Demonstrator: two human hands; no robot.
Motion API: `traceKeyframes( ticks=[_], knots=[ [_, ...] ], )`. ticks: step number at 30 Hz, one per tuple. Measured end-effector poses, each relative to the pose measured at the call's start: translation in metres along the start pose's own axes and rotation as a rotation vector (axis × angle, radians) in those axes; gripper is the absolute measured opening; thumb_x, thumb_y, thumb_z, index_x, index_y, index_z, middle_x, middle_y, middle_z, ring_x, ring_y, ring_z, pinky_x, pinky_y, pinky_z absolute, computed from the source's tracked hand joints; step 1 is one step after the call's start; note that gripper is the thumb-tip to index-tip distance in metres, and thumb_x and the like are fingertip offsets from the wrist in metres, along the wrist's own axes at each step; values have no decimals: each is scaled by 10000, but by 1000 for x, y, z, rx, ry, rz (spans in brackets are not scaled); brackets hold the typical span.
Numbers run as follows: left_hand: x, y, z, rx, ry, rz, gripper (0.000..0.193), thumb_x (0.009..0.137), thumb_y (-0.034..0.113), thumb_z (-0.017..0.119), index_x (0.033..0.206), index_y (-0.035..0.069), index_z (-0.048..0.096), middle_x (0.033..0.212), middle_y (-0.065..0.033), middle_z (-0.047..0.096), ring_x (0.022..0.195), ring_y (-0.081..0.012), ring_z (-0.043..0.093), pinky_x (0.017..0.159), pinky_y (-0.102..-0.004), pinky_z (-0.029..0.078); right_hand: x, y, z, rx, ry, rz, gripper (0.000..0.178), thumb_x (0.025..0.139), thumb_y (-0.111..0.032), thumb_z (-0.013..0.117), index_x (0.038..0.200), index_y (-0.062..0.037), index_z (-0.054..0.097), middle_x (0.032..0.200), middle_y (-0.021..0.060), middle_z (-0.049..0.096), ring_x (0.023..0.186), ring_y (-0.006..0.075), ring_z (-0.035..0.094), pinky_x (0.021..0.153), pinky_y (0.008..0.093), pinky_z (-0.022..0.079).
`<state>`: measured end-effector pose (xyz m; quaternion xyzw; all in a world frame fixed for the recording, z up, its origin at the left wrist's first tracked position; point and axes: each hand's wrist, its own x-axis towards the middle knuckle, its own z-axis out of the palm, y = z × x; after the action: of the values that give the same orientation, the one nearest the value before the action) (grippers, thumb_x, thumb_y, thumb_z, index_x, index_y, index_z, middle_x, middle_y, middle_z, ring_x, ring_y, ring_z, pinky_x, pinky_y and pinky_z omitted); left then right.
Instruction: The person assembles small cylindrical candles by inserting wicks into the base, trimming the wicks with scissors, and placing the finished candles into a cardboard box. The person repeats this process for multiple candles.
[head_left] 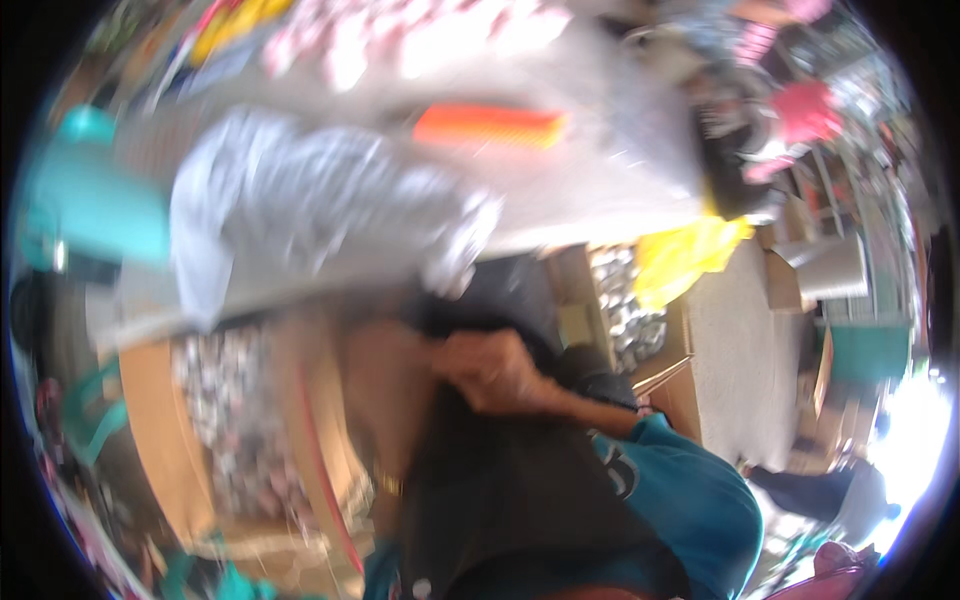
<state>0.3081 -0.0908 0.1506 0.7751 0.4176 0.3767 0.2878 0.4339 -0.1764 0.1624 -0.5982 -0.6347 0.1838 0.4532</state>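
Note:
Close in front of my body, my right hand (488, 370) has its fingers curled together; whatever may be inside them is hidden. Beside it, my left hand (375, 350) is smeared by motion, so its fingers cannot be made out. Both hands are just below the near edge of the pale table (610, 190). On that table, nearest to the hands, lies a crumpled pale grey-blue sheet or bag (320, 190), partly hanging over the edge. Farther back rests an orange oblong thing (490, 125) with a ridged side.
Left of my legs stands an open cardboard box (165, 440) filled with small greyish pieces. Another such box (682, 360) is at the right, with a yellow bag (690, 255) over its far end. Pink-and-white items (410, 40) cover the table's back. Another person (835, 490) is at the lower right.

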Motion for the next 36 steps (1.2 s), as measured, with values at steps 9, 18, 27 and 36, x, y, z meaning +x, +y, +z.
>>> traceKeyframes(
  ticks=[9, 18, 27, 36],
  knots=[
    [-4, -5, 6, -207, -128, -151, 222, 707, 75, 702, 880, 18, 574, 738, -113, 582, 681, -203, 579, 664, -338, 501, 11, -14, -45, -204, 356, 5, 415, 854, -113, 643, 1260, -194, 607, 809, 86, 651, 633, 274, 649, 526, 355, 542],
    [-10, -6, 2, -221, -140, -168, 198, 732, 69, 691, 874, 2, 571, 750, -111, 591, 698, -198, 578, 672, -322, 489, -18, -26, -150, -249, 624, 220, 373, 872, 3, 593, 1228, -103, 623, 1195, 114, 649, 1042, 209, 653, 868, 324, 537],
    [-10, -8, 2, -143, -281, -284, 178, 773, 72, 657, 916, 30, 560, 777, -79, 564, 718, -175, 558, 681, -301, 467, -61, -37, -256, -997, 670, 584, 290, 906, -192, 591, 1171, -276, 673, 906, 64, 716, 754, 229, 686, 682, 371, 523],
    [-15, -32, 10, -196, -272, -242, 165, 785, 71, 655, 913, 38, 556, 796, -44, 538, 687, -139, 528, 634, -267, 442, -76, -8, -252, -1146, 422, 976, 245, 955, -218, 540, 1151, -243, 684, 972, 27, 713, 808, 207, 683, 692, 343, 539]
  ],
)
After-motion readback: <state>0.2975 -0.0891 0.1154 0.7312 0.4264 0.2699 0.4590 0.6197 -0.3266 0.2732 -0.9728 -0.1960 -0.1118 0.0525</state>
